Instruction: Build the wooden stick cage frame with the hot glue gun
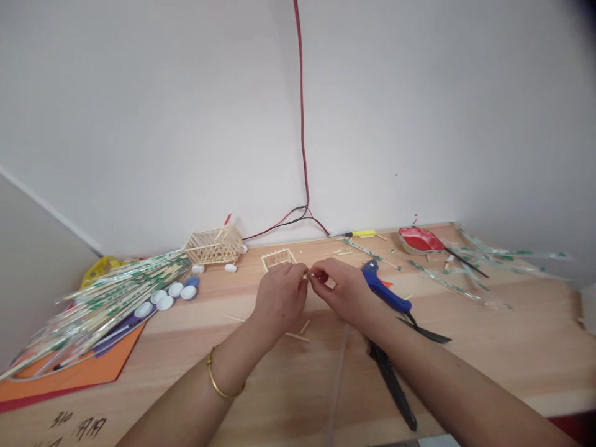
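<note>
Wooden sticks are the material of this work: both hands meet over the middle of the surface [298, 397], and between them is a tiny stick piece [307, 275]. The left hand [279, 298] pinches one end with its fingers closed on it, and the right hand [339, 288] grips the other end in the same way. Just behind them, toward the far edge, stands a small open stick frame [278, 257], and a finished stick basket [213, 245] is further left. A blue glue gun [386, 290] lies beside the right wrist. I think the piece must be held very steady, with light pressure only, because such a thin stick would snap easily. Loose stick pieces [298, 332] lie under the hands.
</note>
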`<control>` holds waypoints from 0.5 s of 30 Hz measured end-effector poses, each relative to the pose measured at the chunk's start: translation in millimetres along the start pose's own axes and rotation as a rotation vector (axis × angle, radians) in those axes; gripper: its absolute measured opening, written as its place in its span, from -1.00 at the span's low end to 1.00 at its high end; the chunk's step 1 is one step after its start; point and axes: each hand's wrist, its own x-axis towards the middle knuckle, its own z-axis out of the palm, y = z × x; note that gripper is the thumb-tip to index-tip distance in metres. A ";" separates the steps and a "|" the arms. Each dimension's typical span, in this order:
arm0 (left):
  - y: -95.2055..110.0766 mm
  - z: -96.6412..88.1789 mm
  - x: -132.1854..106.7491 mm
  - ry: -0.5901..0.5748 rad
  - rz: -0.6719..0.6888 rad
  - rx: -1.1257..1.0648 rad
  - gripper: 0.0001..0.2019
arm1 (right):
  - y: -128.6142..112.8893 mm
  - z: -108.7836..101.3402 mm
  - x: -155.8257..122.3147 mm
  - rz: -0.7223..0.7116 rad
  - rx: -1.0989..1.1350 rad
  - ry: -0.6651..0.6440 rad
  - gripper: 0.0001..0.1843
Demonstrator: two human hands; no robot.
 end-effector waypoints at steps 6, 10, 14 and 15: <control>0.5 0.4 0.0 0.023 -0.031 -0.006 -0.82 | 0.5 0.3 0.0 -0.002 0.009 0.000 -0.94; 1.0 0.1 0.2 0.033 -0.074 -0.041 -0.61 | -0.6 -0.4 0.8 -0.001 0.015 0.010 -0.95; 1.5 -0.8 0.2 0.021 -0.068 -0.030 -0.60 | 0.0 0.1 0.6 0.005 0.020 0.004 -0.94; 1.6 -1.0 0.3 0.017 -0.073 -0.029 -0.60 | 0.3 0.4 0.5 0.005 0.021 0.002 -0.94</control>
